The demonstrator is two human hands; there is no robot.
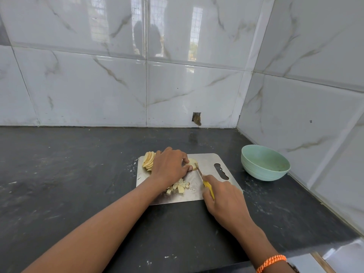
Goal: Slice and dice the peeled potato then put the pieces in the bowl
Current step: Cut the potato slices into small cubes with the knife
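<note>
On the dark stone counter (78,174), pushed toward the tiled corner, sits a shiny metal cutting board (208,164) — that's the landmark for everything here. It has a wavy handle slot (221,171) cut near its right edge.

The left hand (169,167) is planted on the board's middle, fingers curled down over a stack of potato slices (192,163), pinning it in place; only the pale right end of that piece peeks out past the fingertips. The right hand (224,196) hangs over the board's near right corner, wrapped firmly around the yellow handle of a small knife (204,183). The blade runs up and away from that hand, and its tip is touching the held piece.

At the board's far left corner there's a fanned row of more slices (148,161), leaning on each other, partly tucked behind the left hand. Near the board's front edge, just under the left wrist, lies a little heap of diced cubes (178,188).

Off to the right of the board, well apart from it and close to the side wall, stands a light green bowl (265,163) — I can't see any potato in it from this angle.

An orange braided band (270,263) is on the right wrist. No brand marks or writing I can read anywhere.
</note>
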